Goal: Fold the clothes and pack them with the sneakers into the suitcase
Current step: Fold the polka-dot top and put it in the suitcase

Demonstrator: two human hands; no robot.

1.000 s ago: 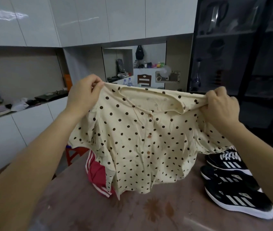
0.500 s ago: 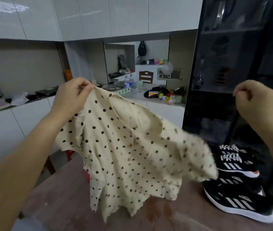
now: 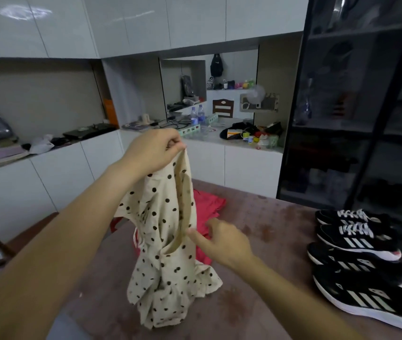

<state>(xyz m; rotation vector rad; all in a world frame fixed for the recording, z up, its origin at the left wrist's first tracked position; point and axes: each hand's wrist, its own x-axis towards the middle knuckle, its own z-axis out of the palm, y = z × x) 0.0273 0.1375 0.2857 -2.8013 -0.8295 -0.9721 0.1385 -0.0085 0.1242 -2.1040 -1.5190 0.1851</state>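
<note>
Changed since the earlier frame: my right hand (image 3: 222, 241) has dropped from the upper right to the centre of the frame, and the garment, which was flared out wide, now hangs bunched.

Item 1: polka-dot shirt (image 3: 168, 241), cream with dark spots. It hangs at the centre of the frame from one point at its top, and its lower folds rest crumpled on the table (image 3: 256, 303).

Item 2: my left hand (image 3: 156, 148), above centre. The fingers are curled and pinch the top edge of the shirt.

Item 3: my right hand, just right of the shirt. The fingers are loosely extended and hold nothing, and the forefinger tip touches the collar edge.

Item 4: red garment (image 3: 207, 204). It lies on the table directly behind the shirt and is partly hidden by it.

Item 5: sneakers (image 3: 357, 253), four, black with white stripes. They stand in a row along the right side of the table, well apart from the shirt.

Item 6: white counter (image 3: 244, 148), beyond the table. It carries clutter, including two water bottles (image 3: 197, 115).

Item 7: black glass cabinet (image 3: 366, 106), upper right.
</note>
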